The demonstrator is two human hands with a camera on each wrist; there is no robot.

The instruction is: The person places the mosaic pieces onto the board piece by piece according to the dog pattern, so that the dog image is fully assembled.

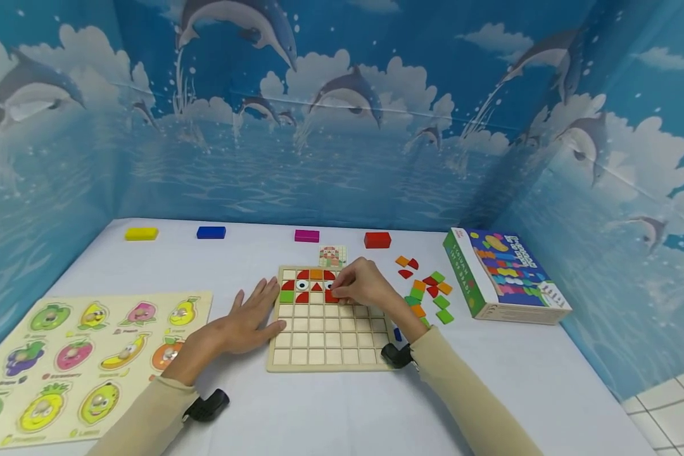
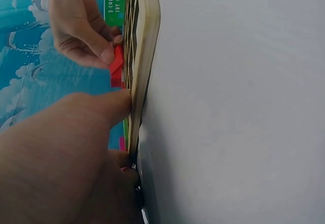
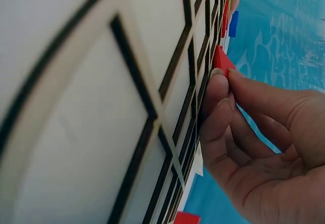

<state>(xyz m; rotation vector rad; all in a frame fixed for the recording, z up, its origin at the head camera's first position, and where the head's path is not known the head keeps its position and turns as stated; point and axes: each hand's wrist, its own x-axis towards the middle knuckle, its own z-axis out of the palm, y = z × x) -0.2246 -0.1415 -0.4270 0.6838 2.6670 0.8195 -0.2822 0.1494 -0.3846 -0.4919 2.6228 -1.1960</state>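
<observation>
A wooden grid board [image 1: 327,367] lies on the white table, its upper rows partly filled with red, orange, green and eye-printed tiles. My right hand [image 1: 367,285] is over the upper part of the board. Its thumb and fingers pinch a small red tile [image 3: 222,63], which is tilted at the grid in the right wrist view. Along the board's left edge rests my left hand [image 1: 249,324], fingers spread and fairly straight, with thumb and fingertips touching the frame. Behind the board lies a small pattern card [image 1: 333,256]. My right hand covers some of the upper right squares.
Loose coloured tiles [image 1: 427,297] are scattered right of the board, beside a toy box [image 1: 504,275]. A fruit puzzle board [image 1: 99,361] lies at left. Yellow [image 1: 141,234], blue [image 1: 211,232], magenta [image 1: 306,236] and red [image 1: 377,240] blocks stand along the back.
</observation>
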